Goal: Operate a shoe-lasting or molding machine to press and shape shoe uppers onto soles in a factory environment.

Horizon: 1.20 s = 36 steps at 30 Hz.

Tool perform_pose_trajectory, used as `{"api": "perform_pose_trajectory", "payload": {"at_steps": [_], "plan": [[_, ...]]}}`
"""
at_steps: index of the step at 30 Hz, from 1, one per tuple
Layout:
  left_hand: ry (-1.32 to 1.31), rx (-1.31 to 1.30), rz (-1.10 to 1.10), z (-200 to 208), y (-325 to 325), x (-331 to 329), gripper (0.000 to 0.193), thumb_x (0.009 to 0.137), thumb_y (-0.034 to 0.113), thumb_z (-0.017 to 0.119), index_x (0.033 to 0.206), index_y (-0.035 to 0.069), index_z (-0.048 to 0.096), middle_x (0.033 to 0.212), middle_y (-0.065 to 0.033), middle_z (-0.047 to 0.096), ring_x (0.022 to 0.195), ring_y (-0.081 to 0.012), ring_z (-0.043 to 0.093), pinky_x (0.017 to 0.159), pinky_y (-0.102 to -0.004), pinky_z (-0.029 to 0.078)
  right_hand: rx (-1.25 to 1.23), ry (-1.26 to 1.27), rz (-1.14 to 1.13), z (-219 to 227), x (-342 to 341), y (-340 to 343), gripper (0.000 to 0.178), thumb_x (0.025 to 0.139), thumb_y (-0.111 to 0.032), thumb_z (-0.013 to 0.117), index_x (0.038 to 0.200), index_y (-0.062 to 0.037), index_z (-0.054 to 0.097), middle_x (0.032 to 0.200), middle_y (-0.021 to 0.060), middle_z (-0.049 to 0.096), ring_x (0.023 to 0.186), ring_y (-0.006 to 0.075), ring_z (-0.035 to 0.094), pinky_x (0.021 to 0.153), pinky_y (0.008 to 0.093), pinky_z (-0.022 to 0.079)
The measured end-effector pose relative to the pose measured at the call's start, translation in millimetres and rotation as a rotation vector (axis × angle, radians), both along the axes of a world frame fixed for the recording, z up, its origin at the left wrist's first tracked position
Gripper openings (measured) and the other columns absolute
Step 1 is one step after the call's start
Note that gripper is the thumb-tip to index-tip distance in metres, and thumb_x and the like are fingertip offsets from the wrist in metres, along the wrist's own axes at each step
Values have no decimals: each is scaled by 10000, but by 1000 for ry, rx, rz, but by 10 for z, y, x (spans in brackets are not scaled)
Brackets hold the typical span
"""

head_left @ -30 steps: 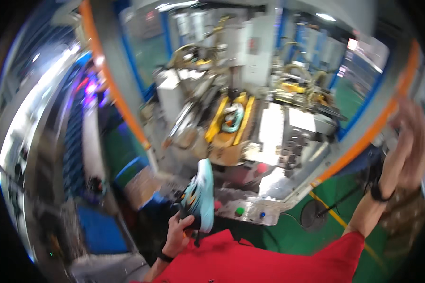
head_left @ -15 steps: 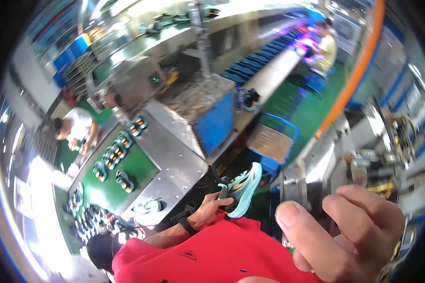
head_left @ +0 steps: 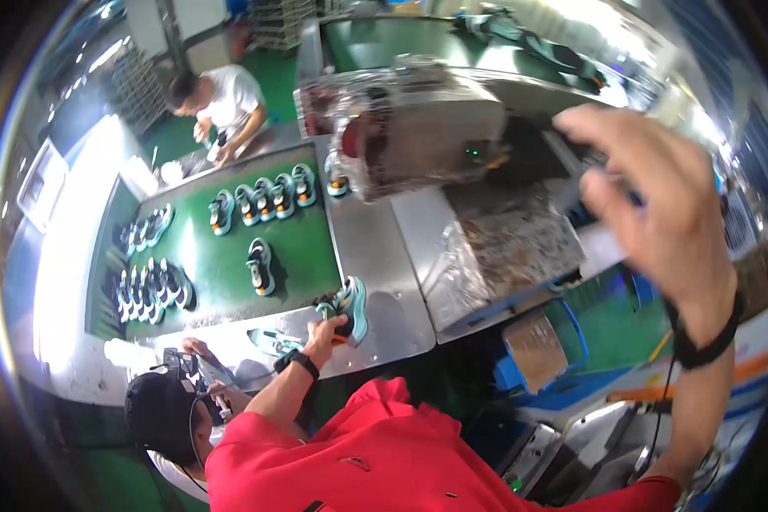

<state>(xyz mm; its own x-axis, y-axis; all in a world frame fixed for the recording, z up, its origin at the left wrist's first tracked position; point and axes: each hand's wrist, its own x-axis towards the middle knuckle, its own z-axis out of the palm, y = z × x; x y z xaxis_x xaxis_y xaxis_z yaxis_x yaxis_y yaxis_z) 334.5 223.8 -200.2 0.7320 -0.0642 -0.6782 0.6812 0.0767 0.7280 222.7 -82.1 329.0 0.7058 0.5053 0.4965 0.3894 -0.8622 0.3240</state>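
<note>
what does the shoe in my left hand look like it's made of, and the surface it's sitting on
Shoe: teal and white with dark and orange bits, seemingly soft synthetic or fabric with a thick pale rubbery sole; too small to be sure. Table: bare grey metal, likely steel, with a dull brushed sheen and soft reflections. Left hand grips the shoe's heel end.

landmark: counter (head_left: 375,256) | shoe (head_left: 351,309) stood on its near edge, in left hand (head_left: 327,331) | rows of shoes (head_left: 260,198) lay on belt (head_left: 222,264) left of it | machine (head_left: 418,136) sat at its far end | right hand (head_left: 657,213) was raised well right of it
</note>
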Motion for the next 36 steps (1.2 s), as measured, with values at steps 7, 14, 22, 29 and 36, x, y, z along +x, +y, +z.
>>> {"api": "perform_pose_trajectory", "payload": {"at_steps": [7, 14, 22, 29, 36], "plan": [[-266, 177, 201, -382, 220, 1563, 277, 735, 166, 758, 899, -21, 639, 777, -120, 659, 600, -205, 626, 490, -325, 513, 89, 126, -491, -51, 2538, -1286, 480, 785, -196, 648, 1247, -86, 578, 1112, 163, 677, 813, 265, 652, 769, 382, 508], [-186, 128, 270, -532, 207, 2417, 286, 753, 158, 738, 951, -28, 647, 838, -99, 683, 687, -186, 651, 566, -312, 532, -93, 70, -513, -186, 4902, -2555, 635, 859, -401, 657, 1393, -98, 492, 1280, 214, 594, 1135, 323, 601, 953, 380, 451], [-198, -192, 174, -138, -452, 3161, 280, 794, 144, 738, 968, -48, 631, 817, -73, 661, 688, -151, 640, 632, -293, 539, -250, 78, -528, -234, 5924, -3439, 607, 826, -274, 711, 1358, -46, 529, 1312, 187, 560, 1209, 283, 533, 1036, 359, 389], [-331, -86, 262, -164, -429, 3318, 396, 774, 81, 744, 1112, -53, 586, 911, -59, 649, 773, -125, 617, 683, -266, 515, -17, 216, -463, -349, 5755, -3255, 674, 827, -337, 724, 1399, -71, 484, 1346, 173, 536, 1236, 280, 507, 1057, 376, 368], [-502, 420, 287, -905, 214, 2345, 482, 790, 105, 721, 1228, 19, 542, 986, -86, 645, 881, -164, 608, 804, -308, 508, 77, 111, -470, -240, 4797, -2510, 566, 838, -168, 711, 1369, -80, 534, 1335, 124, 575, 1255, 231, 510, 1072, 331, 359]]}}
